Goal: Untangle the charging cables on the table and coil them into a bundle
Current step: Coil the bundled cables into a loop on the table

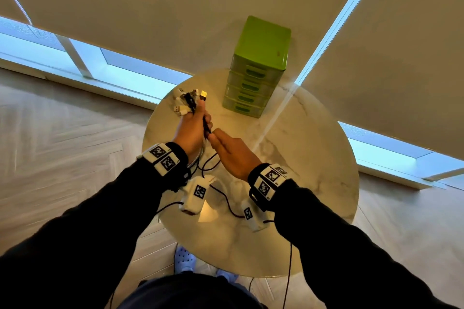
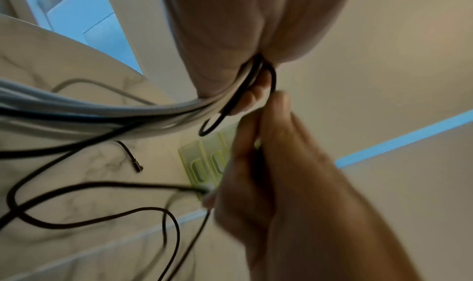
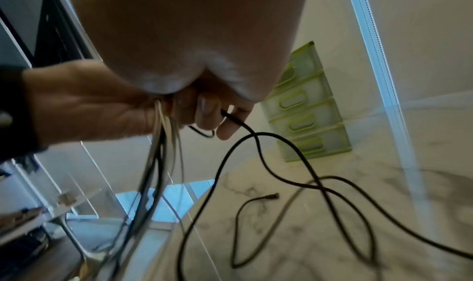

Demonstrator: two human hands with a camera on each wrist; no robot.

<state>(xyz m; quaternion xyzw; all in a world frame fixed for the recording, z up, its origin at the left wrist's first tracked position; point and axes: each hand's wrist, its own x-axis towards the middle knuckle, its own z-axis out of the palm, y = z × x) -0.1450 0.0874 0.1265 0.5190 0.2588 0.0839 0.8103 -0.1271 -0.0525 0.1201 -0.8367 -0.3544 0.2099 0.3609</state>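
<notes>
My left hand (image 1: 193, 125) grips a bunch of white and black charging cables (image 2: 102, 111) above the round marble table (image 1: 301, 158). Their USB plugs (image 1: 190, 101) stick up out of the fist. Right beside it, my right hand (image 1: 216, 137) pinches a black cable (image 3: 281, 178) that leaves the bunch. That cable falls in loose crossing loops onto the tabletop. A loose black plug end (image 3: 272, 196) lies on the marble. In the left wrist view a short black loop (image 2: 230, 107) hangs below the left palm, with the right hand's fingers (image 2: 276, 107) against it.
A green drawer unit (image 1: 256, 70) stands at the back of the table, just beyond the hands. White marker boxes (image 1: 195, 193) hang under both wrists with thin black leads. Wooden floor and low windows surround the table.
</notes>
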